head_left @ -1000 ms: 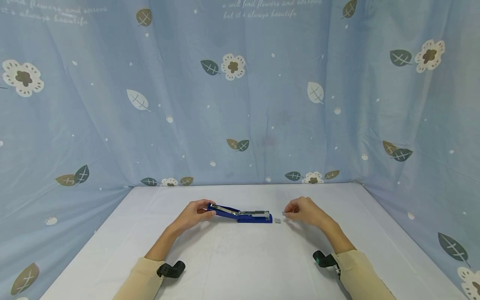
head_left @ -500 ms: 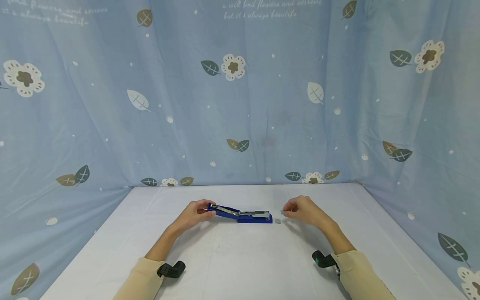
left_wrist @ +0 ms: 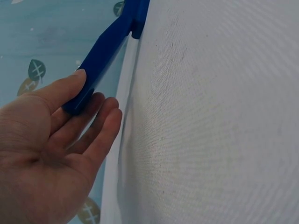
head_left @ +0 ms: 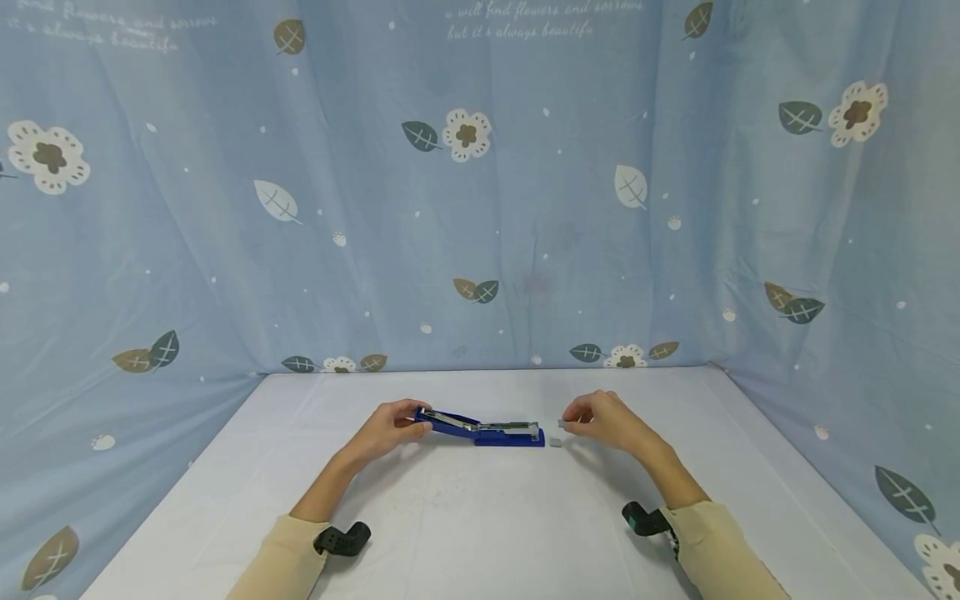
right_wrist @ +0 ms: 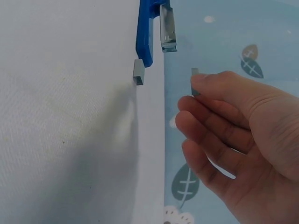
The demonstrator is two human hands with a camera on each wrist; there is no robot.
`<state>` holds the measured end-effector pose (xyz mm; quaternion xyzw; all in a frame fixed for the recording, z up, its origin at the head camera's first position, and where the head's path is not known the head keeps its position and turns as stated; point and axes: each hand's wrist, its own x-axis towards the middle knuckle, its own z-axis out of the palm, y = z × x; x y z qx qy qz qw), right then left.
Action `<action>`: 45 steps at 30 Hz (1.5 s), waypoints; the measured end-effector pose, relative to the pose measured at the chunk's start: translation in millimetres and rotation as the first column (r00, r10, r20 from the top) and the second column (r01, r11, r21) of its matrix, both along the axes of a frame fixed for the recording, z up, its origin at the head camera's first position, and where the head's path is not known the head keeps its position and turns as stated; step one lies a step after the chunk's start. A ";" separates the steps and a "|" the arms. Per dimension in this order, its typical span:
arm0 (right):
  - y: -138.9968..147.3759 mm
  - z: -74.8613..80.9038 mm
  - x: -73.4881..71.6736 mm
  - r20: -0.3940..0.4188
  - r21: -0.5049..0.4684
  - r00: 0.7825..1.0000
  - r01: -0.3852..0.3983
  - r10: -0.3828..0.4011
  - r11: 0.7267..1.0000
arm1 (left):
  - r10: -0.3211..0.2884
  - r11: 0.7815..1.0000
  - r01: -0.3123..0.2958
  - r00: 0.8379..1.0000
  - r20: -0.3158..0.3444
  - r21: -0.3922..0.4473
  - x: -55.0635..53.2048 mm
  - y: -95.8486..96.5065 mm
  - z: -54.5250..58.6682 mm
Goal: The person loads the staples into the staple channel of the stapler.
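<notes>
A blue stapler (head_left: 510,439) lies opened out on the white table, its base flat and its metal magazine (right_wrist: 168,29) showing. My left hand (head_left: 390,429) grips the end of its swung-back top arm (left_wrist: 103,52), thumb on one side and fingers on the other, holding that end raised. To the right, my right hand (head_left: 606,418) pinches a small grey strip of staples (right_wrist: 194,80) between thumb and fingertips, above the table. A second staple strip (right_wrist: 138,72) sits on the table right by the front end of the stapler base.
The white table (head_left: 450,533) ends at the back against a blue curtain (head_left: 480,217) printed with leaves and flowers. Black wrist cameras are strapped on the left sleeve (head_left: 281,558) and right sleeve (head_left: 720,550).
My right hand has moved slightly left with the staple strip, closer to the stapler's front end. The left hand and the stapler have stayed put.
</notes>
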<state>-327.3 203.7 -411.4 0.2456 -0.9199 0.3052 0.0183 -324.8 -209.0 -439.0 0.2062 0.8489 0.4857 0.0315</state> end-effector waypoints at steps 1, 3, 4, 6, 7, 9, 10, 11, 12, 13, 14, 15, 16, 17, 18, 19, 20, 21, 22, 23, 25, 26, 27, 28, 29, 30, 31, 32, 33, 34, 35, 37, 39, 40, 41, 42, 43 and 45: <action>-0.5 0.5 0.3 0.001 -0.001 1.000 0.004 -0.004 1.000 | 0.003 1.000 -0.003 1.000 0.001 -0.004 0.1 -0.1 0.0; -1.2 1.5 0.8 -0.005 0.002 1.000 0.006 -0.006 1.000 | 0.003 1.000 -0.003 1.000 0.003 -0.004 0.4 -0.1 0.4; -1.6 2.0 1.0 -0.001 0.000 1.000 0.009 -0.009 1.000 | 0.002 1.000 -0.002 1.000 0.007 0.002 0.5 -0.2 0.3; -2.1 2.6 1.5 -0.001 -0.001 1.000 0.007 -0.007 1.000 | 0.001 1.000 -0.001 1.000 0.010 0.009 0.6 0.1 0.1; -2.4 2.7 1.7 -0.002 -0.001 1.000 0.005 -0.005 1.000 | -0.001 1.000 0.001 1.000 0.009 0.011 0.4 0.2 -0.1; -2.7 2.3 1.6 0.003 0.000 1.000 0.004 -0.004 1.000 | -0.006 1.000 0.006 1.000 0.007 0.015 -0.2 0.3 -0.6; -3.1 2.2 1.7 0.010 -0.002 1.000 0.009 -0.009 1.000 | -0.007 1.000 0.007 1.000 0.008 0.016 -0.6 0.2 -0.8; -3.5 2.2 1.7 0.012 -0.002 1.000 0.008 -0.008 1.000 | -0.008 1.000 0.007 1.000 0.006 0.013 -0.9 0.1 -1.2; -3.8 2.0 1.6 0.013 -0.001 1.000 0.007 -0.007 1.000 | -0.005 1.000 0.005 1.000 0.008 0.012 -1.0 -0.1 -1.2; -4.2 1.7 1.4 0.007 0.002 1.000 -0.001 0.001 1.000 | -0.002 1.000 0.002 1.000 0.008 0.010 -1.1 -0.4 -1.2; -4.8 1.8 1.3 0.007 0.000 1.000 -0.004 0.004 1.000 | 0.000 1.000 0.000 1.000 0.010 0.009 -1.0 -0.7 -1.1; -5.6 2.1 1.3 0.008 -0.003 1.000 -0.004 0.004 1.000 | 0.003 1.000 -0.003 1.000 0.009 0.007 -0.8 -1.2 -1.0; -5.8 2.9 1.6 0.007 -0.006 1.000 -0.005 0.005 1.000 | 0.006 1.000 -0.006 1.000 0.009 0.003 -0.7 -0.9 -0.7; -5.9 3.4 1.6 0.005 -0.006 1.000 -0.002 0.002 1.000 | 0.009 1.000 -0.009 1.000 0.009 0.000 -0.6 -0.7 -0.3; -6.0 4.1 1.6 0.003 -0.006 1.000 -0.003 0.003 1.000 | 0.011 1.000 -0.011 1.000 0.009 -0.002 -0.4 -0.5 0.1; -6.1 5.0 1.9 0.001 -0.005 1.000 -0.004 0.004 1.000 | 0.007 1.000 -0.007 1.000 0.008 -0.003 -0.5 -0.2 0.4; -6.2 5.8 2.0 0.005 -0.006 1.000 0.002 -0.002 1.000 | 0.004 1.000 -0.004 1.000 0.007 -0.003 -0.6 0.1 0.7; -6.9 6.0 1.7 0.004 -0.003 1.000 -0.003 0.003 1.000 | 0.003 1.000 -0.003 1.000 0.006 -0.004 -0.2 -0.6 0.6; -7.6 6.2 1.2 0.005 -0.001 1.000 -0.005 0.005 1.000 | 0.001 1.000 -0.001 1.000 0.007 0.000 -0.2 -1.1 0.4; -8.3 6.5 0.9 0.007 0.002 1.000 -0.008 0.008 1.000 | -0.003 1.000 0.003 1.000 0.007 0.008 0.0 -1.3 0.5; -9.5 6.6 0.1 0.008 0.003 1.000 -0.021 0.021 1.000 | -0.012 1.000 0.012 1.000 0.003 0.015 -0.6 -1.8 0.1; -9.8 6.2 -0.5 0.007 0.001 1.000 -0.027 0.027 1.000 | -0.014 1.000 0.014 1.000 -0.001 0.016 -1.1 -1.7 -0.2; -10.2 5.9 -0.7 0.005 -0.001 0.999 -0.034 0.034 0.999 | -0.018 1.000 0.018 1.000 -0.001 0.019 -1.7 -1.7 -0.6; -10.8 5.7 -0.9 0.005 -0.004 0.999 -0.038 0.038 0.999 | -0.023 1.000 0.023 1.000 -0.003 0.022 -2.2 -1.4 -0.8; -11.2 5.5 -0.9 0.003 -0.004 0.999 -0.045 0.045 0.999 | -0.025 0.999 0.025 1.000 -0.006 0.019 -2.4 -1.1 -0.8; -11.5 5.2 -1.1 0.000 -0.004 0.999 -0.050 0.050 0.999 | -0.029 0.999 0.030 1.000 -0.007 0.018 -2.9 -1.1 -1.0; -12.1 4.9 -1.2 -0.004 -0.005 0.998 -0.055 0.055 0.998 | -0.032 0.999 0.032 0.999 -0.008 0.017 -3.0 -1.1 -1.2; -12.7 4.9 -1.4 -0.008 -0.003 0.998 -0.058 0.058 0.998 | -0.033 0.999 0.033 0.999 -0.009 0.018 -2.9 -1.0 -1.1; -13.5 5.2 -1.6 -0.009 0.000 0.998 -0.059 0.059 0.998 | -0.033 0.999 0.033 0.999 -0.008 0.018 -2.6 -0.9 -1.0; -14.4 5.5 -1.9 -0.008 0.004 0.998 -0.058 0.058 0.998 | -0.030 0.999 0.030 1.000 -0.009 0.016 -2.3 -0.8 -0.8; -15.4 5.8 -2.3 -0.007 0.006 0.998 -0.056 0.056 0.998 | -0.026 1.000 0.026 1.000 -0.010 0.013 -2.0 -0.7 -0.6; -17.4 6.7 -3.3 -0.003 0.006 0.999 -0.054 0.054 0.999 | -0.021 1.000 0.021 1.000 -0.012 0.008 -1.8 -0.5 -0.2; -19.2 7.0 -4.5 0.001 0.004 0.998 -0.056 0.056 0.998 | -0.019 1.000 0.019 1.000 -0.011 0.005 -1.9 -0.3 0.1; -20.1 7.0 -5.2 0.001 0.004 0.998 -0.058 0.058 0.998 | -0.019 1.000 0.019 1.000 -0.011 0.004 -2.0 -0.3 0.0; -21.0 6.8 -5.9 0.001 0.003 0.998 -0.061 0.061 0.998 | -0.021 1.000 0.021 1.000 -0.011 0.005 -2.1 -0.2 0.0; -21.9 6.7 -6.5 -0.001 0.002 0.998 -0.064 0.064 0.998 | -0.025 1.000 0.025 1.000 -0.008 0.010 -2.3 -0.3 -0.3; -22.9 6.5 -6.9 -0.002 0.002 0.998 -0.068 0.068 0.998 | -0.028 1.000 0.028 1.000 -0.006 0.013 -2.5 -0.3 -0.4; -24.8 6.0 -7.5 -0.002 0.000 0.997 -0.072 0.072 0.997 | -0.031 0.999 0.031 1.000 -0.001 0.020 -2.7 -0.3 -0.6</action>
